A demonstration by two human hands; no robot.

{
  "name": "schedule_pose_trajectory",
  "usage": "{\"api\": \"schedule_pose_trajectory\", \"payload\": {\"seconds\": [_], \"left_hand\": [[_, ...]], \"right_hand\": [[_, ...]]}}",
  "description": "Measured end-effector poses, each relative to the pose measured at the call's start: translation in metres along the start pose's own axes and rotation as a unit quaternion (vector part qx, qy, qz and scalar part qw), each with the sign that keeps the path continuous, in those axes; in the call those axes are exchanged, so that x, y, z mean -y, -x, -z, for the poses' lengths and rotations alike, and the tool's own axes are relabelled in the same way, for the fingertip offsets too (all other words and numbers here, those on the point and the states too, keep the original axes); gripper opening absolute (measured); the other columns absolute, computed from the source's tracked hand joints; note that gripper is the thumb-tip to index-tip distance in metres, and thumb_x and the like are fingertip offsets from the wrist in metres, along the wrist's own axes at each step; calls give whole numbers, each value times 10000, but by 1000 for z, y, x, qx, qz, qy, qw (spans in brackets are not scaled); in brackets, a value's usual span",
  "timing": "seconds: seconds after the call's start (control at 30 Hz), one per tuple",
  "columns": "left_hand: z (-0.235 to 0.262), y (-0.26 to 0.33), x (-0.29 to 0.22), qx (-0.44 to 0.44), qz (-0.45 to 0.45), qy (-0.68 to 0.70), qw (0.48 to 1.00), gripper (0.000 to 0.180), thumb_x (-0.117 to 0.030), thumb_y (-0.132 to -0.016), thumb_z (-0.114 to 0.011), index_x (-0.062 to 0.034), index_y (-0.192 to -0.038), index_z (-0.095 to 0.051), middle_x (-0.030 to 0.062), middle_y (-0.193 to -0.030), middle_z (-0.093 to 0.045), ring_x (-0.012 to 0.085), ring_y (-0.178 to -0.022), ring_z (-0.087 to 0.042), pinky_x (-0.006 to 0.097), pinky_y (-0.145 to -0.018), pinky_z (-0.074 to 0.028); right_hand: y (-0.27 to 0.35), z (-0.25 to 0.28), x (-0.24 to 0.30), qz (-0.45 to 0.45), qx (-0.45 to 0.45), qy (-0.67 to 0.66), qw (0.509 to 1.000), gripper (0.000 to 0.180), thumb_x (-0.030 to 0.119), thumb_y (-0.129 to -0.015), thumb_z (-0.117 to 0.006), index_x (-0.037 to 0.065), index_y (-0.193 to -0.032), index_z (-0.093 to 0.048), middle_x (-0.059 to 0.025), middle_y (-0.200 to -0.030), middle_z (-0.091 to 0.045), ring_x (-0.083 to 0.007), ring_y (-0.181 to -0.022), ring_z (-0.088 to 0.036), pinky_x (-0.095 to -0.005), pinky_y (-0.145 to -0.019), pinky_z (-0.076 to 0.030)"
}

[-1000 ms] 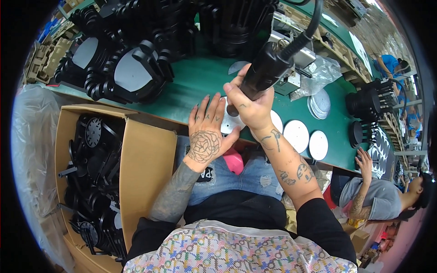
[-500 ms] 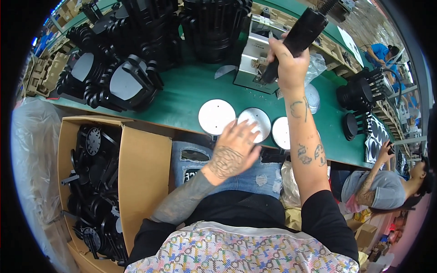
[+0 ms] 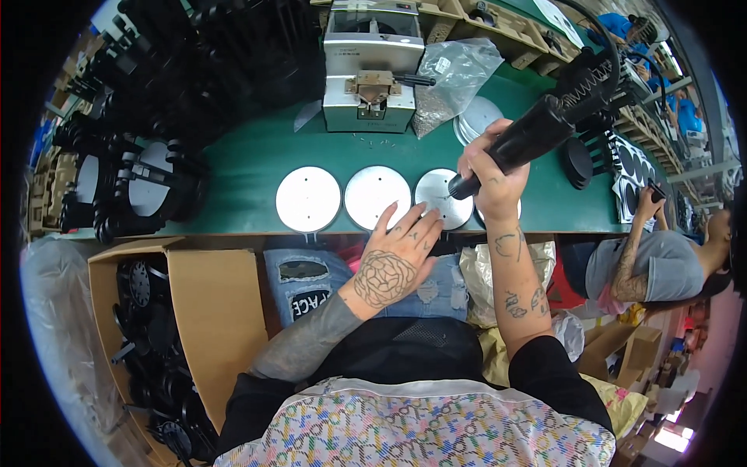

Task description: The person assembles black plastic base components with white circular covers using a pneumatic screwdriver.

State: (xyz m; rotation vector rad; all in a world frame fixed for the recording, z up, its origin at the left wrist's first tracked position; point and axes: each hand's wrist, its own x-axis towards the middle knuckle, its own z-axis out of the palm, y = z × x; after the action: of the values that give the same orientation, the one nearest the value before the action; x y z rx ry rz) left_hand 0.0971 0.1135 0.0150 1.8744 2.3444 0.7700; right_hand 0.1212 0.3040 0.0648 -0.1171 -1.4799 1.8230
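Observation:
A black electric screwdriver point(image 3: 537, 132) is gripped in my right hand point(image 3: 496, 175), tilted, its nose over the third white disc point(image 3: 442, 185). Whether the bit touches a screw is hidden. My left hand point(image 3: 393, 265) lies open, fingers stretched forward at the table's front edge, their tips on or just above the near rims of the middle white disc point(image 3: 377, 194) and the third one. Another white disc point(image 3: 308, 199) with small holes lies to the left. Part of a further disc point(image 3: 513, 212) shows behind my right wrist.
A metal screw feeder point(image 3: 369, 101) stands at the back, with loose screws before it and a plastic bag point(image 3: 459, 74) beside it. Black assemblies point(image 3: 241, 62) are stacked left. A cardboard box point(image 3: 214, 311) of black parts stands near my left arm. A co-worker point(image 3: 669, 272) sits right.
My right hand has brought the screwdriver down from the screw feeder to the third disc. My left hand has shifted slightly right relative to the discs. The whole view has turned.

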Motion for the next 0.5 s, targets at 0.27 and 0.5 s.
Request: {"api": "schedule_pose_trajectory", "payload": {"seconds": [0.27,0.5], "left_hand": [[-4,3,-3,-27,21,9,999,629,-273,-810,-720,-85,-1375,-516,62,-1448,-496,265,-1385,-423,520,-1167,-257],[-4,3,0,-9,17,19,1000,627,-259,-807,-711,-82,-1375,-513,62,-1446,-494,234,-1388,-413,500,-1168,-257]], "right_hand": [[5,-2,-4,-29,38,28,998,272,-73,-812,-681,35,-1004,-522,-46,-736,-623,-113,-590,-569,-268,-555,-459],[-54,-62,-5,31,75,-58,995,281,-7,-813,-753,29,-997,-543,-31,-712,-625,-124,-568,-581,-270,-538,-460]]}}
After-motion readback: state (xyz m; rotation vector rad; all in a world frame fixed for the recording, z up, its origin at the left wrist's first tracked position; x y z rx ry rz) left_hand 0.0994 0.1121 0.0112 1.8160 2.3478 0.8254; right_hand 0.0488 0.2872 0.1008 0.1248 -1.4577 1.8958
